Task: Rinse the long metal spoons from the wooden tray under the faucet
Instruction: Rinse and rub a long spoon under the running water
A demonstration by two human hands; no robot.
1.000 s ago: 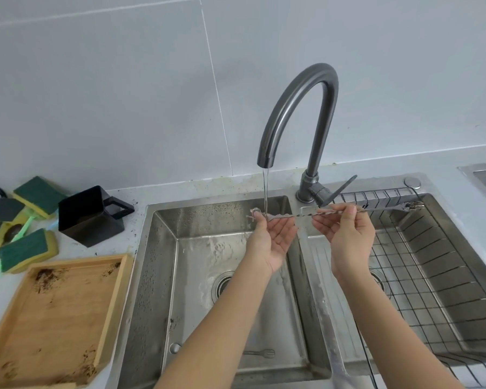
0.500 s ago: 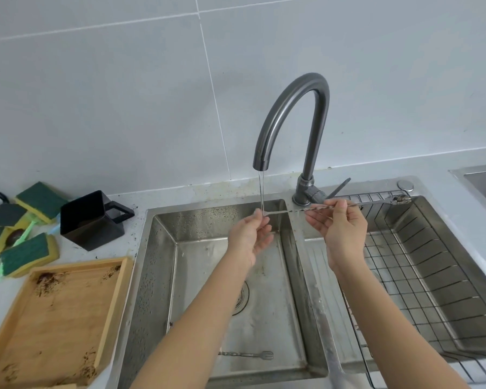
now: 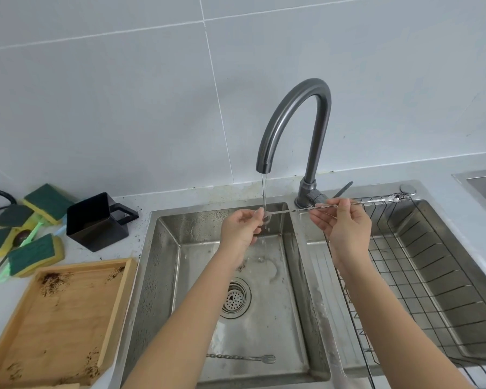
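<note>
A long twisted metal spoon (image 3: 303,210) lies level across both hands over the left sink basin (image 3: 163,276). My left hand (image 3: 240,227) pinches its bowl end in the thin water stream from the dark grey faucet (image 3: 292,116). My right hand (image 3: 345,228) grips the shaft near its middle; the dirty far end (image 3: 396,196) sticks out over the right basin. A second twisted utensil with a fork tip (image 3: 242,357) rests on the left basin floor. The wooden tray (image 3: 59,321) at the lower left holds only dark crumbs.
A black square cup (image 3: 96,220) stands left of the sink, with several green-and-yellow sponges (image 3: 34,254) beyond it. A wire rack (image 3: 421,276) fills the right basin. The drain strainer (image 3: 235,297) sits below my left arm. Another sink edge (image 3: 477,181) shows far right.
The view has dropped slightly and the hands sit a little further apart. My left hand has slid along to the spoon's bowl end in the stream; my right hand holds as before.
</note>
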